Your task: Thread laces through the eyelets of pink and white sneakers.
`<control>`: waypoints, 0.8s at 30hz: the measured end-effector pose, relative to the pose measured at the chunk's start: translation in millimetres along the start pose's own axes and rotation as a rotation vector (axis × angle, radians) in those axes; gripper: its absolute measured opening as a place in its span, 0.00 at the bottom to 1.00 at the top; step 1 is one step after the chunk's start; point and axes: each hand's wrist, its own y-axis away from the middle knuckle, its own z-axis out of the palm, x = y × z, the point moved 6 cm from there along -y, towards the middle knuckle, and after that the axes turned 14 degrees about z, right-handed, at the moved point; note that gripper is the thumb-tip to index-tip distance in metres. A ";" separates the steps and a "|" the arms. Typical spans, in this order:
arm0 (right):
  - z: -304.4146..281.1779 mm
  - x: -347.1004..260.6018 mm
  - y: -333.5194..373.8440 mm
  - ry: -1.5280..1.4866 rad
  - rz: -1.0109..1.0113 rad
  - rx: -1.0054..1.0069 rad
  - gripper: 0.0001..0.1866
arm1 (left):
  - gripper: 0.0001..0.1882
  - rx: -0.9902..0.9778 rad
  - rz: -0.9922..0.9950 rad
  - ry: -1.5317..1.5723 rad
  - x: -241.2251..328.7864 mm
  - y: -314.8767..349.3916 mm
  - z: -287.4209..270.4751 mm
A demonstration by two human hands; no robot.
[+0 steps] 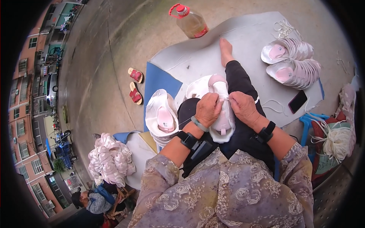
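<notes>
A pink and white shoe upper [219,86] lies lengthwise across my lap, its pink toe pointing away from me. My left hand [207,109] is closed at its left edge, fingertips pinched on a thin white shoelace [224,99]. From the other side my right hand [244,108] pinches the same lace, which runs short between the two hands over the upper. The exact grip of the fingertips is too small to make out. Another white upper [195,88] shows partly behind my left hand. By my left knee stands a nested stack of white uppers with pink insides [162,116].
Two rows of nested uppers [294,62] lie on the grey mat [182,57], near loose laces [286,28] and a phone [297,101]. A lace bundle [336,142] hangs at right. Slippers [135,93], a jug [192,23], an upper pile [110,159] and a seated person [98,201] are around.
</notes>
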 end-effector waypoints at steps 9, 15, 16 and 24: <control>5.5 4.0 -3.1 0.082 0.009 -0.054 0.04 | 0.07 0.000 -0.041 0.038 -3.6 4.3 4.9; 4.8 1.1 -5.4 0.122 0.023 -0.077 0.04 | 0.07 0.011 -0.044 0.053 -3.9 5.5 4.5; 4.2 -0.6 -6.1 0.119 0.004 -0.077 0.04 | 0.07 0.015 -0.044 0.059 -3.9 5.6 4.3; 10.6 -5.2 -14.9 0.152 -0.016 -0.171 0.04 | 0.07 0.037 -0.041 0.061 -5.1 7.9 -0.8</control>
